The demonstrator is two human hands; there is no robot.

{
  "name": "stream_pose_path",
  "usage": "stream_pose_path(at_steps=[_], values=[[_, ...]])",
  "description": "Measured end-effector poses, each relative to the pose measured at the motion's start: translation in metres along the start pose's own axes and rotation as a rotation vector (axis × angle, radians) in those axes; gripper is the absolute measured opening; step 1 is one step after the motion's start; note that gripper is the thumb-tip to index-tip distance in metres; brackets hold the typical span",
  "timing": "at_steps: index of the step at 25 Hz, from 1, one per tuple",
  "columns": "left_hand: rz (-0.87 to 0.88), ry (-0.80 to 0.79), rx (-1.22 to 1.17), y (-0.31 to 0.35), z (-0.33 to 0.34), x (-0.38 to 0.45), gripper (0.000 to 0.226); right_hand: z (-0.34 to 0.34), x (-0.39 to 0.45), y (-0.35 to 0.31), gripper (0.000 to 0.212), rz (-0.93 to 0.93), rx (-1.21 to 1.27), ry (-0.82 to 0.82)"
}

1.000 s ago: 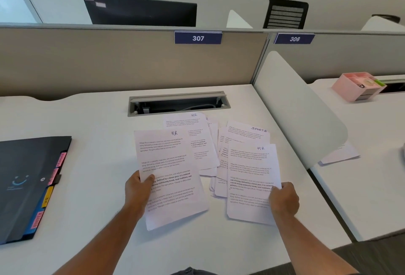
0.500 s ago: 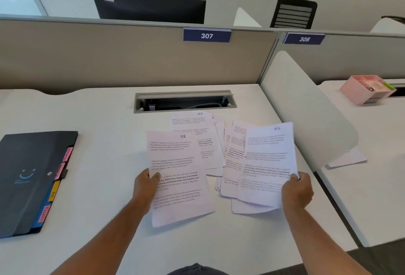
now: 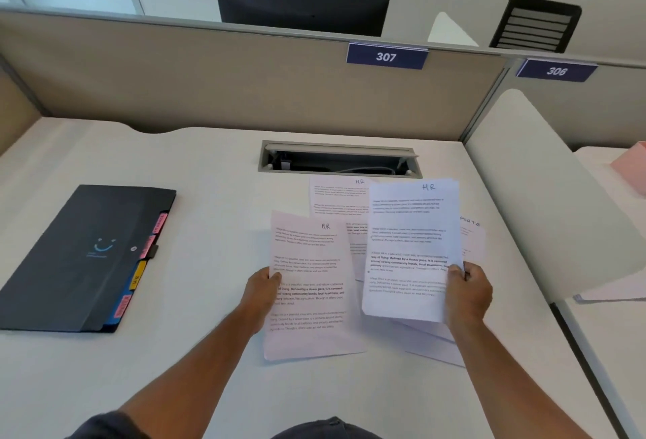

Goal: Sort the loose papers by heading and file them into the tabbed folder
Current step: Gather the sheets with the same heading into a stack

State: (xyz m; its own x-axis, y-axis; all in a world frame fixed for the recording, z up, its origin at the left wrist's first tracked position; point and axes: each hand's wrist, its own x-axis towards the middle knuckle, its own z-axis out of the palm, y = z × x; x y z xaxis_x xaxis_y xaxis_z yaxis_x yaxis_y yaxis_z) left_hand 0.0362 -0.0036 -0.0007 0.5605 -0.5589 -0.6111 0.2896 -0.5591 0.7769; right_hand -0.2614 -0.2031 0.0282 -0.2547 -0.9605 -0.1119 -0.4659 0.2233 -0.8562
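Note:
My left hand [image 3: 262,293] grips the left edge of a printed sheet headed "HR" [image 3: 309,284] that lies on the white desk [image 3: 195,361]. My right hand [image 3: 468,293] holds a second sheet headed "HR" [image 3: 410,246] by its right edge, lifted above the loose pile of papers [image 3: 437,344]. Another "HR" page [image 3: 337,200] lies behind, and a sheet headed "SPORTS" [image 3: 472,235] peeks out at the right. The dark tabbed folder [image 3: 80,256] lies shut at the left, with pink, yellow and blue tabs [image 3: 140,267] along its right edge.
An open cable slot [image 3: 339,160] is sunk into the desk behind the papers. A beige partition [image 3: 244,88] labelled 307 closes the back. A white curved divider [image 3: 545,193] bounds the right side, with a pink tray [image 3: 629,165] on the desk beyond.
My right hand has raised its "HR" sheet off the pile and brought it leftward, toward the sheet in my left hand. The head camera has turned left, so the folder sits more centrally.

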Motion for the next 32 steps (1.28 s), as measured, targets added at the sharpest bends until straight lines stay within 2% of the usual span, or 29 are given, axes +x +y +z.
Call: stream_pose_path(at_steps=[3, 10, 16, 23, 26, 29, 32], values=[[-0.015, 0.008, -0.012, -0.002, -0.005, 0.001, 0.026, 0.022, -0.02, -0.003, 0.008, -0.023, 0.013, -0.122], [-0.058, 0.062, -0.09, 0.0, -0.022, -0.003, 0.027, 0.089, -0.086, 0.004, 0.012, -0.021, -0.15, -0.463], [-0.044, 0.073, -0.119, -0.007, -0.035, -0.004, 0.03, 0.115, -0.116, -0.01, 0.013, 0.021, -0.198, -0.576], [-0.016, 0.124, -0.047, -0.013, -0.043, -0.002, 0.016, 0.132, -0.13, -0.02, 0.01, 0.024, -0.176, -0.714], [-0.018, 0.165, -0.024, -0.015, -0.046, 0.001, 0.018, 0.127, -0.116, -0.028, 0.011, -0.037, -0.184, -0.598], [-0.01, 0.226, -0.017, -0.018, -0.054, 0.006, 0.019, 0.118, -0.082, -0.03, 0.03, -0.136, -0.308, -0.33], [-0.017, 0.251, -0.012, -0.02, -0.059, 0.009, 0.019, 0.109, -0.05, -0.029, 0.052, -0.109, -0.481, -0.164]])
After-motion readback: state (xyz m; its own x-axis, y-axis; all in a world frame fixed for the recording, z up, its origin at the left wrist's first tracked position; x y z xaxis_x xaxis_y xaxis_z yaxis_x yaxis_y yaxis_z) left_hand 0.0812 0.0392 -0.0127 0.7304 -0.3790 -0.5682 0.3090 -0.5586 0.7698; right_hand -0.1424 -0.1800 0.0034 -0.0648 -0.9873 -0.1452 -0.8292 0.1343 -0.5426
